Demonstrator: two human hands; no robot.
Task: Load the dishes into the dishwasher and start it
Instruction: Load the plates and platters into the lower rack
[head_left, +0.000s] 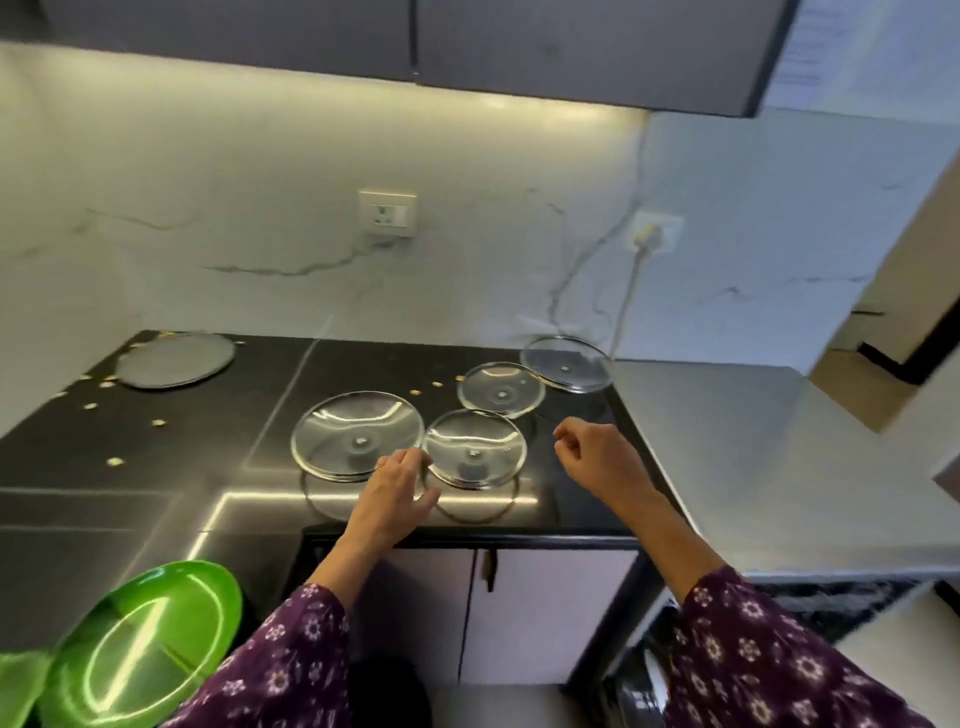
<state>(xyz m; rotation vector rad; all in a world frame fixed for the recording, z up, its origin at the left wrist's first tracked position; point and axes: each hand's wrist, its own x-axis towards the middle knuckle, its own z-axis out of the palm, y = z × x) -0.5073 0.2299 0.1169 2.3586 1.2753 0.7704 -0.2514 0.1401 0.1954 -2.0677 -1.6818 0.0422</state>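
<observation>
Several glass lids with metal rims lie on the glossy black counter (156, 467). A large lid (357, 434) is at the left, a smaller front lid (475, 447) beside it, and two more lids (501, 388) (566, 362) sit farther back right. My left hand (395, 493) grips the left rim of the front lid, fingers over the edge and thumb below. My right hand (592, 452) hovers just right of that lid, fingers loosely curled and holding nothing.
A grey round plate (174, 358) lies at the back left among scattered crumbs. Green plates (145, 644) show at the lower left. A white counter (727, 441) adjoins on the right, and white cabinet doors (545, 613) are below. A plugged cord (628, 291) hangs on the wall.
</observation>
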